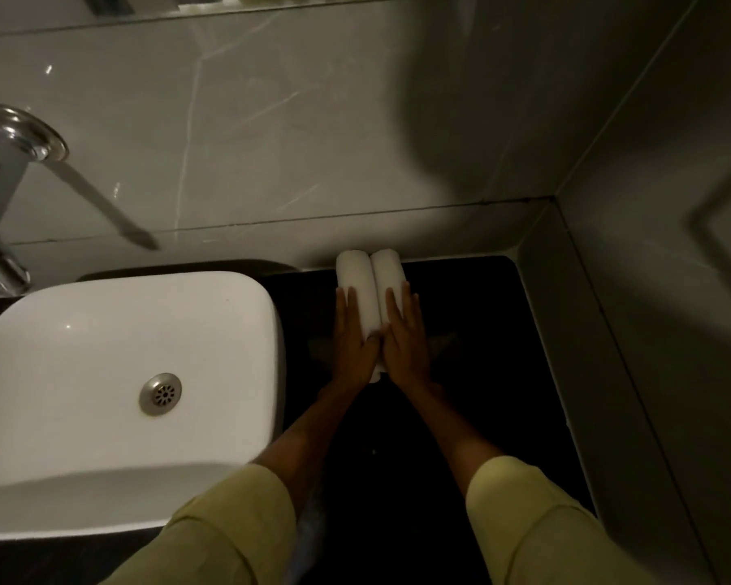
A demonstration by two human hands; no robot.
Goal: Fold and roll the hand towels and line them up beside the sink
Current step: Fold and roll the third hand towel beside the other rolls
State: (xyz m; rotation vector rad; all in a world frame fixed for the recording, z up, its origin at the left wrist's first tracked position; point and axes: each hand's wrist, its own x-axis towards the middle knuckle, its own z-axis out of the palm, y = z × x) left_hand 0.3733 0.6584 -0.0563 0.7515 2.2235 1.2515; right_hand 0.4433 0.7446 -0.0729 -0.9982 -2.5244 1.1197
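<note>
Two white rolled hand towels lie side by side on the black counter point(473, 331), right of the white sink point(102, 331), with their far ends at the wall. My left hand point(353, 344) rests flat on the left towel roll point(355, 274). Over the right towel roll point(389, 268) lies my right hand point(406, 335), fingers straight and together. Both hands press the rolls against each other. The near ends of the rolls are mostly hidden under my hands.
A chrome tap point(1, 196) juts from the marble wall above the sink at the left. The sink drain point(160, 393) sits mid-basin. A grey side wall point(650, 289) closes the counter on the right.
</note>
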